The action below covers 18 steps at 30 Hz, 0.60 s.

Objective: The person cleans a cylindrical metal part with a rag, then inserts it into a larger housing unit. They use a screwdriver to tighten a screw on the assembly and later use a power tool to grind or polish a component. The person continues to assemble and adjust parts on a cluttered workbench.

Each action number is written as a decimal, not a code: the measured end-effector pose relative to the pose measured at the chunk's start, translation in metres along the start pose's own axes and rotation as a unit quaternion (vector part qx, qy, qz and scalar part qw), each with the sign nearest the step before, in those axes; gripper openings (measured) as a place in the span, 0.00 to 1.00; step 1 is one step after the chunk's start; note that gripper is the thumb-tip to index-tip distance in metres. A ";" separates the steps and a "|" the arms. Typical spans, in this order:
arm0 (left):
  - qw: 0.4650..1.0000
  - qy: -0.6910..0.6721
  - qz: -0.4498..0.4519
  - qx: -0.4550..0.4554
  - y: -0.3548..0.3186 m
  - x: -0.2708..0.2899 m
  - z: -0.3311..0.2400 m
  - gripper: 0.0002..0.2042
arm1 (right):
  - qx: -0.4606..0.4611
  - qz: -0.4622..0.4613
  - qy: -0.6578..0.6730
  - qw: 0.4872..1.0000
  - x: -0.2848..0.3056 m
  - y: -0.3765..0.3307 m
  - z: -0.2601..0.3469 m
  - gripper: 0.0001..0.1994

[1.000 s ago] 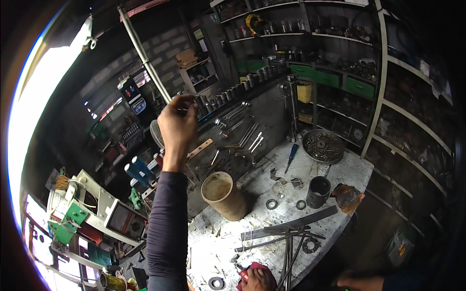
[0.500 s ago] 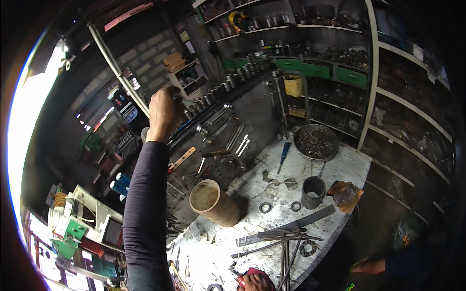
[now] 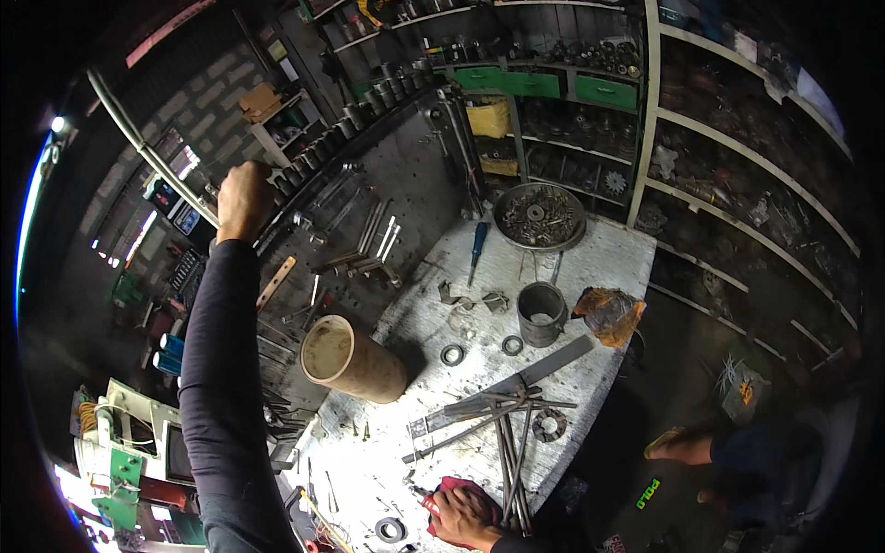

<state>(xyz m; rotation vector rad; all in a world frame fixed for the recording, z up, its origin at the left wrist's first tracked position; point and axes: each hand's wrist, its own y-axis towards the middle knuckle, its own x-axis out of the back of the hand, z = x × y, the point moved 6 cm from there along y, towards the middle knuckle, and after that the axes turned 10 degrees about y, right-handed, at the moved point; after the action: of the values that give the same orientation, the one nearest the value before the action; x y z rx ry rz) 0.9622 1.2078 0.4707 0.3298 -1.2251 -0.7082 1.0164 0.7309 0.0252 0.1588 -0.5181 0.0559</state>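
Observation:
My left hand (image 3: 244,198) is stretched out at the far left, close to the near end of a row of metal sockets (image 3: 346,124) along the top of a dark tool board (image 3: 406,170). Its fingers are curled in; what they hold, if anything, is hidden. At the front of the white worktop (image 3: 590,267), my right hand (image 3: 461,518) is closed over a red cloth (image 3: 475,493). A small red piece (image 3: 430,504) pokes out beside its fingers. Several metal rods (image 3: 505,452) and a black ring (image 3: 391,530) lie near that hand.
A brown cylinder (image 3: 369,369), a dark metal cup (image 3: 541,318), a pan of small metal parts (image 3: 539,217) and a blue screwdriver (image 3: 477,253) are on the worktop. Flat bars (image 3: 553,364) cross its middle. Shelving (image 3: 650,120) stands at the back and right. Another person's foot (image 3: 682,444) shows at lower right.
The view has shifted, so the scene sits further left and higher. My left arm remains stretched toward the sockets, and more of my right hand on the red cloth shows.

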 end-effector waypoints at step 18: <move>1.000 -0.022 -0.015 0.000 -0.027 -0.003 -0.034 0.10 | 0.002 -0.004 0.002 1.000 -0.007 -0.003 -0.002 0.18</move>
<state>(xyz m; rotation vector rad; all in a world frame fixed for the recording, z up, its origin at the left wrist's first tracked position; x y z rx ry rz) 0.9851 1.1848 0.4415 0.3340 -1.2640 -0.7451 1.0117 0.7282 0.0200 0.1636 -0.5139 0.0495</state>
